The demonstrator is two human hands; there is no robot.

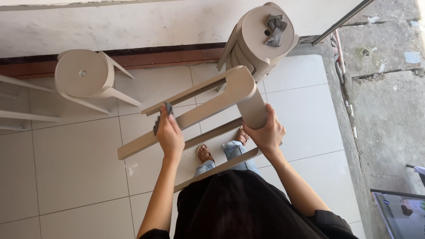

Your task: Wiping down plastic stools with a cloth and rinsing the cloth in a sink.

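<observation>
Right now the right hand [268,132] is wrapped around the seat edge of a beige plastic stool [221,104] tipped on its side above the pale tiled floor [75,168]. Left hand [169,135] pinches a small grey cloth [167,111] against one stool leg. Behind, a stack of matching stools [259,42] carries another grey rag [275,28].
</observation>
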